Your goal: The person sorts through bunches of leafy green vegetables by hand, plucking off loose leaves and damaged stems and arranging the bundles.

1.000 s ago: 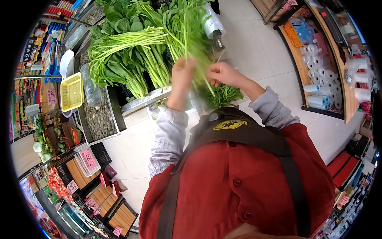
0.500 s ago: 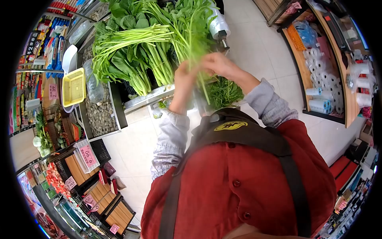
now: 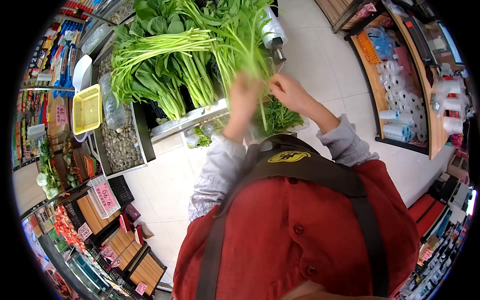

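Note:
My left hand (image 3: 244, 97), smeared by motion, is closed around a long leafy green stalk (image 3: 262, 114). The stalk's blurred leafy top rises above the hand, and its stem end hangs below. To its right, my right hand (image 3: 292, 94) has its fingers curled together in a pinch beside the stalk; whatever is in them is too small to make out. Just beyond both hands lie bunches of leafy greens (image 3: 197, 75) with thick pale stems, stacked on a display. Under my hands is a pile of finer loose greens (image 3: 282, 117).
A roll of plastic bags (image 3: 273, 31) is mounted right of the greens. Left are a metal tray of shellfish (image 3: 122, 147), a yellow basket (image 3: 87, 109) and shelves of packets. A wooden shelf unit (image 3: 436, 125) with bag rolls stands at right, across the tiled floor (image 3: 345, 75).
My right hand has drawn apart from the left, slightly right and down. My left hand has shifted a little right, still around the stalk. The view has shifted slightly.

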A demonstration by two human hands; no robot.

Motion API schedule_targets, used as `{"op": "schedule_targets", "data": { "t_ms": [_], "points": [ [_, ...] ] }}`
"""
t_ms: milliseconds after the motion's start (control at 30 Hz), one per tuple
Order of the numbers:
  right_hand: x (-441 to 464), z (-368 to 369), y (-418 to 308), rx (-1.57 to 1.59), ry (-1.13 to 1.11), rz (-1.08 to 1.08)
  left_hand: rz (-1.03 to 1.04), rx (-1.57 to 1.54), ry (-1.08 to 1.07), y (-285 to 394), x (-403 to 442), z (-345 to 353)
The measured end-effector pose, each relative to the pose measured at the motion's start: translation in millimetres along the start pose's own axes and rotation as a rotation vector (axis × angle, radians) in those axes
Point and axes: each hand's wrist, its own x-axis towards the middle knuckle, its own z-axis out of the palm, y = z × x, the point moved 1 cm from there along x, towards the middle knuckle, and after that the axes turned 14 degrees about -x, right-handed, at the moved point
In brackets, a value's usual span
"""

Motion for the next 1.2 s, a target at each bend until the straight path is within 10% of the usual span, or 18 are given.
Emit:
{"op": "schedule_targets", "data": {
  "t_ms": [167,400,667,900,1067,1200],
  "points": [
    [-47.5,-2.5,20.5,-0.088,0.151,-0.021,-0.001,0.050,0.050,35.0,1.7,-1.9],
    [-67.4,41.1,89.1,-0.364,-0.212,0.166,0.002,0.058,0.081,10.4,41.6,-80.4],
    [-47.2,50.2,85.5,-0.726,-0.599,0.297,0.044,0.831,0.207,-4.9,65.1,-85.2],
    [-31.4,12.5,-9.1,-0.031,-0.363,0.103,0.042,0.897,0.151,12.9,66.3,-85.9],
    [-3.7,24.3,-38.4,0.395,-0.267,0.160,-0.350,-0.029,0.066,59.4,44.8,-47.4],
    [18.5,35.5,-37.1,0.581,0.041,0.111,-0.344,-0.058,-0.008,62.1,36.6,-28.3]
  ]
}}
